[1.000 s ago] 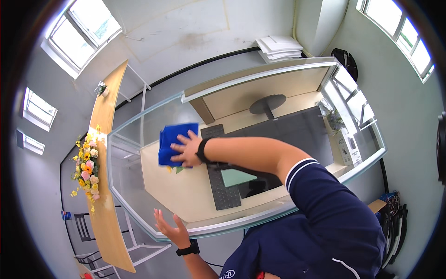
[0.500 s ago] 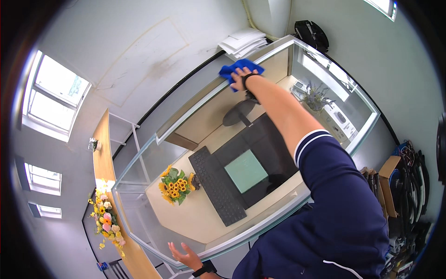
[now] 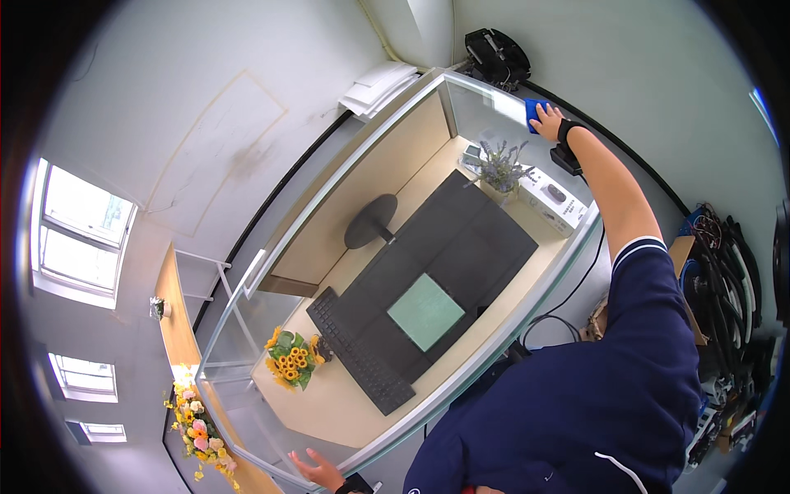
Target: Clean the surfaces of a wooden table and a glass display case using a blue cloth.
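My right arm reaches out to the far right of a glass-topped display case (image 3: 527, 325). Under my right hand (image 3: 550, 123) is a folded blue cloth (image 3: 535, 115), held flat against the glass near its far right edge, with the fingers over it. My left hand (image 3: 319, 471) is at the near left rim of the case, empty, its fingers apart. Beneath the glass are a black keyboard (image 3: 358, 350), a black mat (image 3: 494, 230), a pale green square (image 3: 426, 313), a round black stand (image 3: 370, 222), sunflowers (image 3: 292, 362), a lavender plant (image 3: 502, 169) and a white box (image 3: 553, 202).
White papers (image 3: 378, 89) are stacked beyond the far corner, and a black device (image 3: 496, 56) sits by the wall. Hoses and cables (image 3: 728, 280) crowd the right side. A wooden shelf (image 3: 174, 317) with artificial flowers (image 3: 202, 436) runs along the left.
My right hand has carried the blue cloth from the far long edge across to the far right edge of the glass. My left hand stays near the left rim. The view has shifted too.
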`<move>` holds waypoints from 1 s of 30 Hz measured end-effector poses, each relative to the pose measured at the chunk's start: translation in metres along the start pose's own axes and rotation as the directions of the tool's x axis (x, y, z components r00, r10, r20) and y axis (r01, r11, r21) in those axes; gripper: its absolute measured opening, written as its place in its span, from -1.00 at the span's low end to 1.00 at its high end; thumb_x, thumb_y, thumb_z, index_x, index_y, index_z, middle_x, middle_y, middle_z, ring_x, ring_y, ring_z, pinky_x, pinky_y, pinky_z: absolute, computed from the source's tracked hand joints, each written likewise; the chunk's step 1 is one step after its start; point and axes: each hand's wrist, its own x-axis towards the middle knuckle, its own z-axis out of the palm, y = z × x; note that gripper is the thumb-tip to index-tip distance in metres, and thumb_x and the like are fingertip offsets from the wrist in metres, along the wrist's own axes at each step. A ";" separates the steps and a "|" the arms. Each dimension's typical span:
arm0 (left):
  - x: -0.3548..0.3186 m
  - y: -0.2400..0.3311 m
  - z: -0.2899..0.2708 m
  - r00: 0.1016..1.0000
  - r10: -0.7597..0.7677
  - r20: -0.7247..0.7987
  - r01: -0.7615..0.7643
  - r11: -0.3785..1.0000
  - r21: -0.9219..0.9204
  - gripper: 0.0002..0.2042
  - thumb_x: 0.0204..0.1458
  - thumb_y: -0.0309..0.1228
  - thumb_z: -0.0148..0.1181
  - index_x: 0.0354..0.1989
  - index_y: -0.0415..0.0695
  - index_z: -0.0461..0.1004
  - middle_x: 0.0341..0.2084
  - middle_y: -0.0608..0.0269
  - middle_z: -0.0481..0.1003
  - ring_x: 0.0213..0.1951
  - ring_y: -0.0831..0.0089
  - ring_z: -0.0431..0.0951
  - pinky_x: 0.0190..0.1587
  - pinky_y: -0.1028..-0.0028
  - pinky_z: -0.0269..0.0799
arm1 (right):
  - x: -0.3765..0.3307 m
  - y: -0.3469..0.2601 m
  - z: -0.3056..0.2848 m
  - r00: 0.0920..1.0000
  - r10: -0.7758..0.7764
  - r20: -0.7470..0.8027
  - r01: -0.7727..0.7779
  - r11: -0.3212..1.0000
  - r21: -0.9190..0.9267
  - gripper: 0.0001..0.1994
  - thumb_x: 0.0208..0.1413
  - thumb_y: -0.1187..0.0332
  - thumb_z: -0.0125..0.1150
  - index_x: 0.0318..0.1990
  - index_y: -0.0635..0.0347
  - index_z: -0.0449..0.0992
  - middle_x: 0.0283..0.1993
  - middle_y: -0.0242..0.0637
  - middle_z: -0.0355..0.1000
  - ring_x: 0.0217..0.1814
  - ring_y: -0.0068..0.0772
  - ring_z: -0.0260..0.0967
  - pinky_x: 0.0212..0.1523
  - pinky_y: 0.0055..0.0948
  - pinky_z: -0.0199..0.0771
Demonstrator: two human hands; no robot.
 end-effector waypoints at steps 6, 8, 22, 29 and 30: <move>-0.003 0.077 -0.042 0.985 -0.148 0.086 0.149 0.989 -0.015 -0.35 -0.05 0.02 0.05 0.05 -0.32 0.21 -0.04 -0.14 0.32 0.00 0.02 0.30 0.08 0.26 0.16 | -0.071 -0.064 -0.008 0.964 -0.245 -0.104 0.255 0.961 0.103 -0.38 0.09 -0.06 -0.25 0.27 -0.04 -0.10 0.36 -0.19 -0.27 0.39 -0.08 -0.35 0.20 0.13 -0.17; -0.002 0.084 -0.045 0.978 -0.191 0.087 0.191 0.982 0.010 -0.36 -0.04 0.00 0.05 0.04 -0.32 0.22 -0.05 -0.15 0.32 -0.01 0.01 0.31 0.06 0.27 0.18 | -0.110 -0.102 -0.002 0.838 -0.519 -0.167 0.525 0.851 -0.012 -0.39 0.08 -0.02 -0.19 0.24 0.04 -0.02 0.34 -0.16 -0.20 0.36 -0.08 -0.25 0.17 0.11 -0.09; 0.002 0.044 -0.022 0.987 -0.064 -0.145 0.055 0.996 -0.067 -0.49 -0.04 -0.12 0.10 -0.01 -0.25 0.28 -0.11 -0.11 0.36 -0.09 -0.03 0.34 0.02 0.22 0.20 | -0.243 -0.098 0.054 0.519 -0.789 -0.328 0.826 0.562 -0.044 -0.46 0.09 0.04 -0.12 0.18 0.10 0.12 0.31 -0.19 -0.08 0.36 -0.22 -0.20 0.25 -0.04 -0.14; 0.015 -0.029 0.004 0.984 -0.100 -0.145 0.080 0.987 -0.140 -0.52 0.04 -0.16 -0.02 0.03 -0.29 0.23 0.07 -0.06 0.21 0.12 0.09 0.18 0.13 0.27 0.07 | -0.158 0.034 0.059 0.926 -0.097 -0.365 0.201 0.945 0.258 -0.49 0.18 0.05 -0.33 0.21 0.10 0.06 0.33 -0.16 -0.15 0.38 -0.17 -0.29 0.29 -0.14 -0.21; 0.016 -0.020 0.009 0.987 -0.094 -0.131 0.075 0.986 -0.146 -0.52 0.04 -0.16 -0.02 0.03 -0.29 0.23 0.07 -0.06 0.21 0.12 0.09 0.18 0.13 0.27 0.07 | -0.154 0.044 0.061 0.937 -0.026 -0.348 0.136 0.946 0.294 -0.50 0.19 0.06 -0.36 0.23 0.07 0.04 0.34 -0.19 -0.17 0.39 -0.20 -0.31 0.30 -0.15 -0.25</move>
